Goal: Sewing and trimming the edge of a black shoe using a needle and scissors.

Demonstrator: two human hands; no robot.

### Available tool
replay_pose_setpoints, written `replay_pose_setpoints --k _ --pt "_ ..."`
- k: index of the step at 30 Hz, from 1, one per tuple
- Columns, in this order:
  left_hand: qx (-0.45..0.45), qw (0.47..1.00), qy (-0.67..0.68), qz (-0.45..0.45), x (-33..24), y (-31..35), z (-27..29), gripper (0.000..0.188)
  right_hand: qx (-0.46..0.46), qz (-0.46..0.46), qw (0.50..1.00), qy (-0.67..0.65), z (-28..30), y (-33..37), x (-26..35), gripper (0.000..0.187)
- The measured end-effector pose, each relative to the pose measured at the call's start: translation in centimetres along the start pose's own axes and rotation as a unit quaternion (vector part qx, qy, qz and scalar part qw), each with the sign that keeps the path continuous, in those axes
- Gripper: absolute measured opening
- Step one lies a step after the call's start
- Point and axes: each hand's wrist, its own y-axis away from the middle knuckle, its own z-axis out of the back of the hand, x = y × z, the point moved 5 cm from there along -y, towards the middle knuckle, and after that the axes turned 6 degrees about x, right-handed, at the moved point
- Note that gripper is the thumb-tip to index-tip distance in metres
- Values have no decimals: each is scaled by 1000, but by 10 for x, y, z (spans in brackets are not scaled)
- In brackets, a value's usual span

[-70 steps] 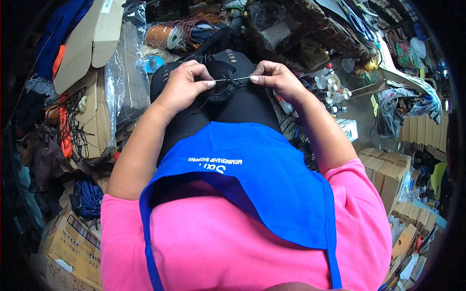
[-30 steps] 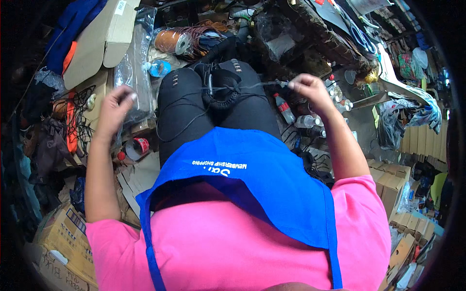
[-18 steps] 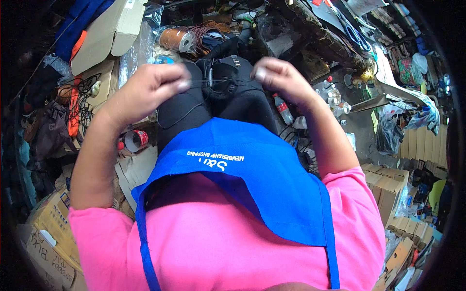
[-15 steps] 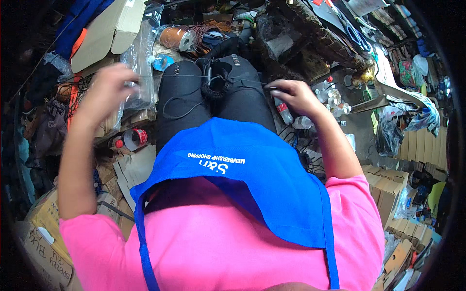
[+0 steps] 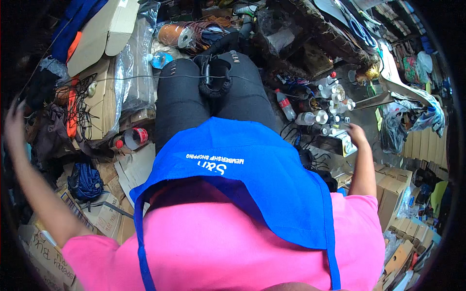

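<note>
A dark, rounded piece with a fuzzy lower edge and an opening [image 5: 217, 80] sits between my knees; its exact kind is unclear. Across it runs a thin dark cord [image 5: 141, 77], stretched toward the left and fading from sight to the right above my thigh. Far out at the left edge is my left hand [image 5: 15, 121], smeared by motion, so its fingers cannot be read. My right hand [image 5: 358, 136] is out to the right, beside the plastic bottles. Its fingers look drawn together, and whatever they hold is too small to make out.
Several plastic bottles [image 5: 307, 118] stand right of my legs. Left of them are flat cardboard pieces [image 5: 94, 104], a clear bottle with a red cap [image 5: 133, 139] and a blue bag [image 5: 85, 181]. A spool of orange-brown cord [image 5: 174, 36] lies beyond my knees. Cardboard boxes [image 5: 388, 191] stack at right.
Both hands have swung far apart, the left one outward to the left edge, the right one outward and nearer me. The loose loop of cord on my left thigh is gone; the cord now runs straighter.
</note>
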Motion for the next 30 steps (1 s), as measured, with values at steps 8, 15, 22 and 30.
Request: replay_pose_setpoints --k 8,15,22,30 --pt "305 734 429 -428 -298 144 -169 34 1 491 819 -298 51 77 375 22" --pt "419 683 391 -452 -342 138 -200 25 59 523 787 -322 57 68 425 11" --pt "541 626 421 -371 -342 136 -215 24 39 562 786 -254 65 68 428 13" --pt "621 548 498 -257 -341 142 -220 24 101 566 748 -333 48 66 431 11"
